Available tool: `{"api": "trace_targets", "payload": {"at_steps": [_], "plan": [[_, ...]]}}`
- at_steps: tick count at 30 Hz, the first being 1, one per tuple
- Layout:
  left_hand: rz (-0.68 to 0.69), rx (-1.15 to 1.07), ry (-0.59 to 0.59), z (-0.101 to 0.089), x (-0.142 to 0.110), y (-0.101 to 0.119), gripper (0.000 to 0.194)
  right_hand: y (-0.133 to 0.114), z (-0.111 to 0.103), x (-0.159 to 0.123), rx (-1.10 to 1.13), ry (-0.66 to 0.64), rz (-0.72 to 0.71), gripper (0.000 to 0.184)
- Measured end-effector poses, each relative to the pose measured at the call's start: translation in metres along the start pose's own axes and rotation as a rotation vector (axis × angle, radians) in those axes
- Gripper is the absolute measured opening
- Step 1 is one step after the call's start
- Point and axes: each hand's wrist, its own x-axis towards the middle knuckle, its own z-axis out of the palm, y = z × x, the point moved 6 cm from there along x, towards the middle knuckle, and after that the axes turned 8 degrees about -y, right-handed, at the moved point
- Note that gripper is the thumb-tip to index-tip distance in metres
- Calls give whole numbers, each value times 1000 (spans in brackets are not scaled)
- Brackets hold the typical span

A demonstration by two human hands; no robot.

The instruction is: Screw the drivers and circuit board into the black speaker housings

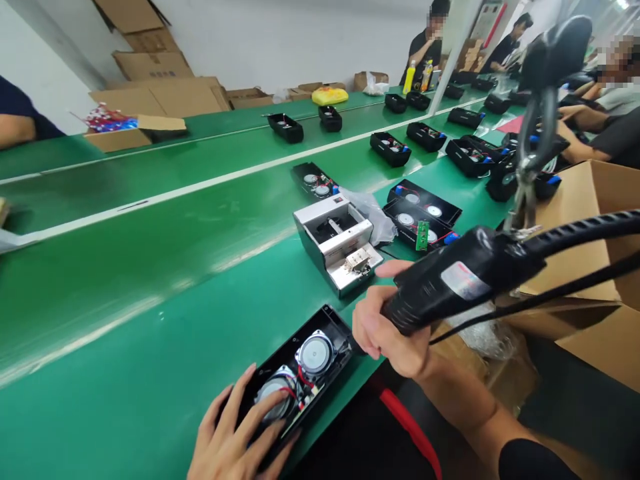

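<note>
In front of me lies a black speaker housing with two round speaker drivers, red wires and a narrow circuit board along its near side. My left hand rests on its near end, fingers spread over the lower driver and the rim. My right hand is wrapped round a black electric screwdriver, which hangs from a metal hook. Its tip points down at the housing's far right corner; whether it touches a screw is hidden by my fingers. Just beyond stands a silver-and-black screw feeder.
Several black speaker housings line the green conveyor. Speaker panels with a green circuit board lie beside the feeder. Cardboard boxes stand at right, and black cables cross there. Co-workers sit along the far right side.
</note>
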Motion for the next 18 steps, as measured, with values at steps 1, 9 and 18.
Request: {"api": "trace_targets", "payload": {"at_steps": [1,9,18], "plan": [[26,15,-15,0,1,2,16,2,5,-3,-14,-22,3,41],[-105,-74,1,-2,3,3,23,21,25,-17,-123,-140,42,45],[-91,-22,-25,0,2,3,16,25,29,-21,-168,-184,22,50]]}}
